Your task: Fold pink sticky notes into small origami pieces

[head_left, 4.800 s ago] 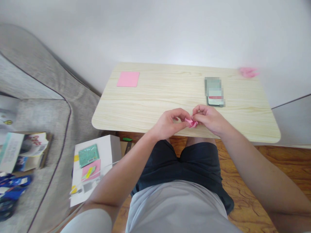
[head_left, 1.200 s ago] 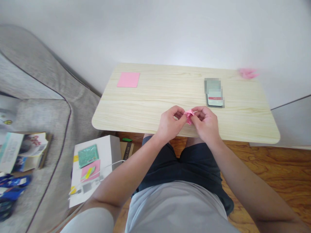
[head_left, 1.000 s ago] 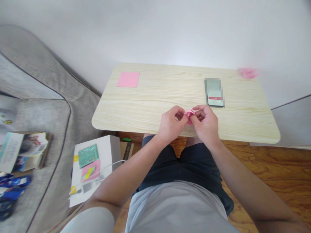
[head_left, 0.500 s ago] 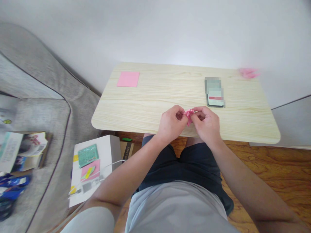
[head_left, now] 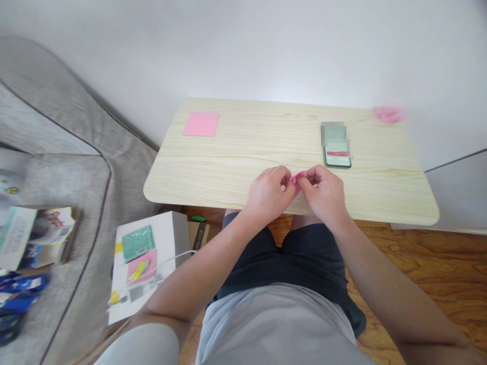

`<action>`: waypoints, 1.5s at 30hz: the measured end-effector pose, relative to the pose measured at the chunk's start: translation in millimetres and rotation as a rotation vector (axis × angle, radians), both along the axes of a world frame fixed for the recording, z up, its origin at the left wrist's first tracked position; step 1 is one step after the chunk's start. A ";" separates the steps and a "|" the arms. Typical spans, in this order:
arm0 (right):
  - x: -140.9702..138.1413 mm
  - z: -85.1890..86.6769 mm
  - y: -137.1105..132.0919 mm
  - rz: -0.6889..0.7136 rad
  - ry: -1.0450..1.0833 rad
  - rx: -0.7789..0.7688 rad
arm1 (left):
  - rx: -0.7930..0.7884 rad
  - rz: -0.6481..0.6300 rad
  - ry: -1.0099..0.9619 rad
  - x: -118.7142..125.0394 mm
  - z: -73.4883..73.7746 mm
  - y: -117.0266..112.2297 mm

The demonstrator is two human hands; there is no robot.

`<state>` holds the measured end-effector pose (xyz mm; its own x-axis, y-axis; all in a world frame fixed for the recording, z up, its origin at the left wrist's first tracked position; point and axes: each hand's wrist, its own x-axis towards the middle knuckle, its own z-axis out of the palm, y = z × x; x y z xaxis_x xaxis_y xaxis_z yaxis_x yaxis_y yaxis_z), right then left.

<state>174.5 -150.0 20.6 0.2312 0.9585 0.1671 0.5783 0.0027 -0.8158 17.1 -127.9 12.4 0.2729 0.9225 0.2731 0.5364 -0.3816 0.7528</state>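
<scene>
Between my two hands is a small piece of folded pink paper (head_left: 297,181), held just above the near edge of the table (head_left: 243,147). My left hand (head_left: 269,195) pinches its left side with thumb and forefinger. On the other side, the thumb and fingers of my right hand (head_left: 324,195) are closed on the paper. Much of it is hidden behind the fingertips, so its exact shape cannot be made out. Beyond my right hand lies a phone (head_left: 337,147) with a lit, partly blurred screen.
A pink paper stack (head_left: 201,124) lies at the table's back left, blurred pink folded pieces (head_left: 389,114) at its back right. Lower left, a white box (head_left: 167,228) carries a green packet (head_left: 137,243) and pink paper (head_left: 146,264). A grey sofa (head_left: 87,203) stands at left.
My fingers have shifted slightly on the pink paper, and less of it shows between them. Both hands stay in about the same place over the table's near edge.
</scene>
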 end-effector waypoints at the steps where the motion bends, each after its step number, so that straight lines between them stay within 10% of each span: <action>1: -0.2 -0.4 0.1 -0.004 0.020 -0.006 | 0.001 -0.007 -0.002 0.2 -0.4 -0.6; 14: 8.5 -12.1 7.9 -0.050 0.225 -0.040 | -0.185 0.008 -0.210 -2.7 -1.8 -2.7; 24: 13.5 -7.2 10.8 -0.074 0.415 -0.098 | 0.026 -0.095 -0.116 -7.6 3.6 0.3; 38: 13.0 -0.1 4.0 0.316 0.553 0.042 | -0.849 -0.453 -0.851 -29.3 10.2 29.0; 45: 8.6 -1.0 6.5 0.282 0.615 -0.024 | -0.771 -0.411 -0.727 -26.0 9.6 26.4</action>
<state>183.1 -143.5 19.6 0.0176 0.9978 0.0633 -0.0117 0.0636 -0.9979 -8.9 -101.5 22.0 0.6024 0.7903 -0.1117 -0.1820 0.2723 0.9448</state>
